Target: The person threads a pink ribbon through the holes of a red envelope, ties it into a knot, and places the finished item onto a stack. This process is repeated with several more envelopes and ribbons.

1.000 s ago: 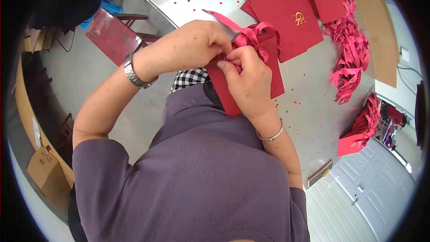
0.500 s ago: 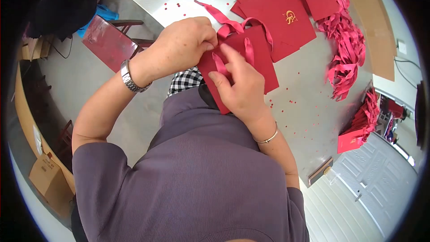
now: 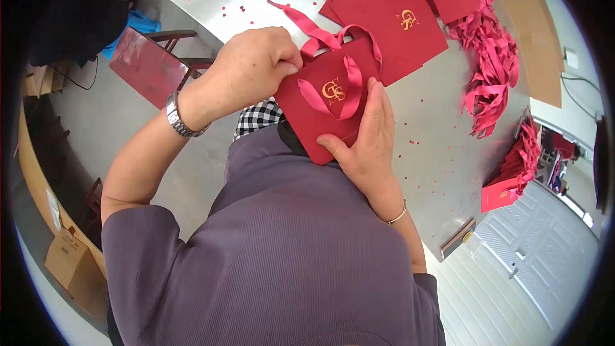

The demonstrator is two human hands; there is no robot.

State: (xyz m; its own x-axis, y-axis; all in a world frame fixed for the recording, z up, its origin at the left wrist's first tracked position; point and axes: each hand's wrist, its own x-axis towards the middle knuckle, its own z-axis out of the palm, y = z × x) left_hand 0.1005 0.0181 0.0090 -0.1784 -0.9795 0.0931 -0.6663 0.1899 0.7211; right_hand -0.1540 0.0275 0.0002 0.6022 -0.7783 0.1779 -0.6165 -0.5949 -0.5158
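A small red bag with a gold logo lies at the table's near edge. A pink ribbon handle loops across its front, and a second pink ribbon extends beyond its top. My left hand, with a watch on the wrist, is closed at the bag's upper left corner; its fingertips are pressed together, and what they pinch there is hidden. My right hand rests along the bag's right side, thumb at the lower edge and fingers stretched along the side, holding the bag.
Flat red bags lie beyond, beside a heap of pink ribbons. A row of red bags with ribbons stands at the right. Small red dots are scattered over the metal table. A dark red stool is at the left.
My right hand has moved from the ribbon handle to the bag's right side, uncovering the gold logo. The front handle now hangs down across the bag. My left hand stays at the corner.
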